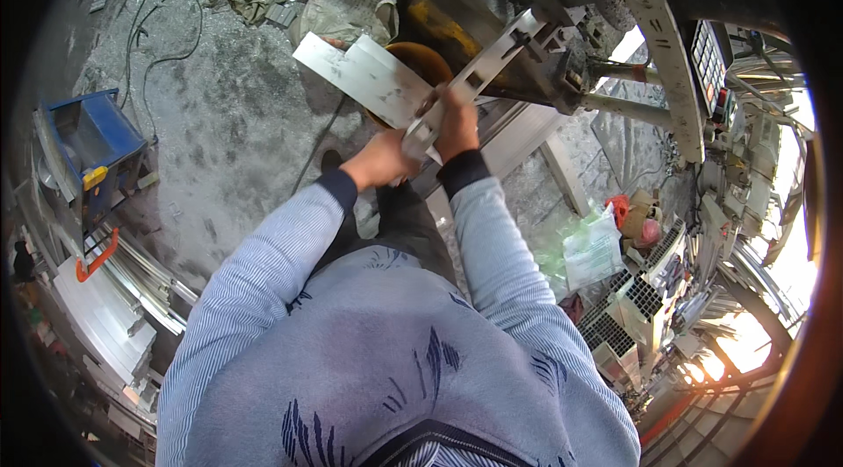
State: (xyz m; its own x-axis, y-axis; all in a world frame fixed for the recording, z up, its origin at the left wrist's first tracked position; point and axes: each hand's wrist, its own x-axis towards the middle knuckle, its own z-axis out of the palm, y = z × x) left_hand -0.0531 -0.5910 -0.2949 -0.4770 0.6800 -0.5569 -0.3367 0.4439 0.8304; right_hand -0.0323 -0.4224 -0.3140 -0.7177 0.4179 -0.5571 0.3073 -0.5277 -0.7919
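Fingers of both hands clenched — left hand and right hand grasp a slotted aluminium bar over flat aluminium strips, at the punch machine. Bar looks mid-process — more profiles wait.

A single head-worn fisheye view looks steeply down from above the person's own chest, so the striped sweater fills the lower half and both sleeves run up to the grip near the upper middle. The left hand and right hand sit close together there, fairly near the lens. Beyond the grip the view reaches a machine; left of it, grey floor. Straight edges bend toward the dark rim, where detail is probably too warped to judge.
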